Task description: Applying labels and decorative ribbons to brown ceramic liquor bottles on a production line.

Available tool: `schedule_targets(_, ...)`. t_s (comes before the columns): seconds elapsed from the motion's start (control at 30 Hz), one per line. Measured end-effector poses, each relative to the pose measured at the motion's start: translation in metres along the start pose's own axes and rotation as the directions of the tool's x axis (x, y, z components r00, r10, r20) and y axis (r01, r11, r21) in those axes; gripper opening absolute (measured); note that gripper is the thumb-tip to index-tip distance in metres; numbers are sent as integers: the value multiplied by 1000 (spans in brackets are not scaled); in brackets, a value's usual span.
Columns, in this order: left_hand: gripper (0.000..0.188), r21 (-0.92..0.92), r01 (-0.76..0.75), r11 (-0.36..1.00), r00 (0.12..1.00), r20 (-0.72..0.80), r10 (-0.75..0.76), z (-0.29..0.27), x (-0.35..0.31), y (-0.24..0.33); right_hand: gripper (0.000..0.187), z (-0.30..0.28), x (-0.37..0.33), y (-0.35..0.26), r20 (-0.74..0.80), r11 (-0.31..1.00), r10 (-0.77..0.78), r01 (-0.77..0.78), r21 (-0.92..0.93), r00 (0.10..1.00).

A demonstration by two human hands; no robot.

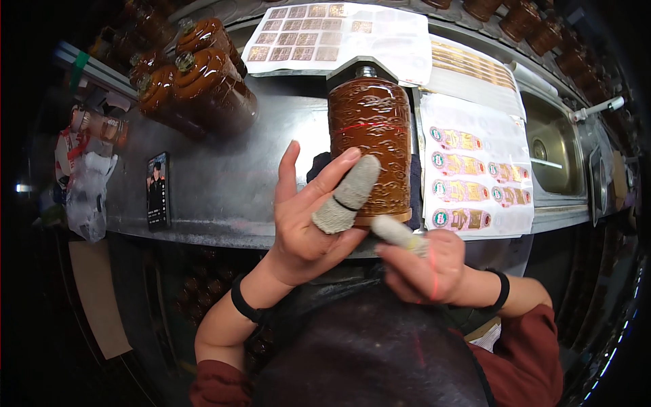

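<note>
A brown glazed bottle [390,159] with a raised wavy pattern lies with its neck away from me and its base toward me. A thin red light line crosses it. My left hand [305,220] is open at the bottle's lower left, fingers stretched out, a grey cloth finger cover [349,193] over part of them against the bottle. Just below the base is my right hand [430,264], its fingers curled in and one covered finger reaching toward the bottle's rim. That finger is blurred. Whatever the right hand may hold is hidden.
Several brown bottles [210,95] stand at the far left. A phone [158,190] lies on the metal table [264,149]. Sheets of coloured labels [468,173] lie right of the bottle, more gold label sheets [305,34] behind it. A sink [553,146] is at the right.
</note>
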State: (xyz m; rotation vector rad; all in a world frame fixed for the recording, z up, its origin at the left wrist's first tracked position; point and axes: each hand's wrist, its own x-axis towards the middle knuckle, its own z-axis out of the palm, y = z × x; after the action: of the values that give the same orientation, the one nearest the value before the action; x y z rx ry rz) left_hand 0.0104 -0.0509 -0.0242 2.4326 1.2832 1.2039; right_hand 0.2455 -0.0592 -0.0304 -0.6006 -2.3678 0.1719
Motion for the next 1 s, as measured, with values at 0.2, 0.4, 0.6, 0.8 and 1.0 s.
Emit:
schedule_targets(0.2, 55, -51, -72, 996, 996, 47, 75, 9, 22, 5, 34, 3, -20, 1, -109, 971, 226, -214, 108, 968)
schedule_targets(0.4, 49, -25, -62, 998, 998, 27, 63, 15, 22, 4, 32, 4, -8, 1, -102, 994, 104, -100, 42, 989)
schedule_targets(0.6, 50, 3, -93, 996, 996, -11, 93, 18, 19, 3, 32, 6, -1, 0, -42, 1000, -16, 16, -1, 999)
schedule_targets(0.8, 55, -4, 48, 999, 998, -37, -48, 18, 0, 0, 32, 1, 13, -3, 66, 997, -53, 56, -44, 996)
schedule_targets(1.0, 57, 7, -6, 1000, 1000, -7, 6, 7, 2, -1, 34, 6, -12, 2, -87, 994, 104, -101, 36, 991)
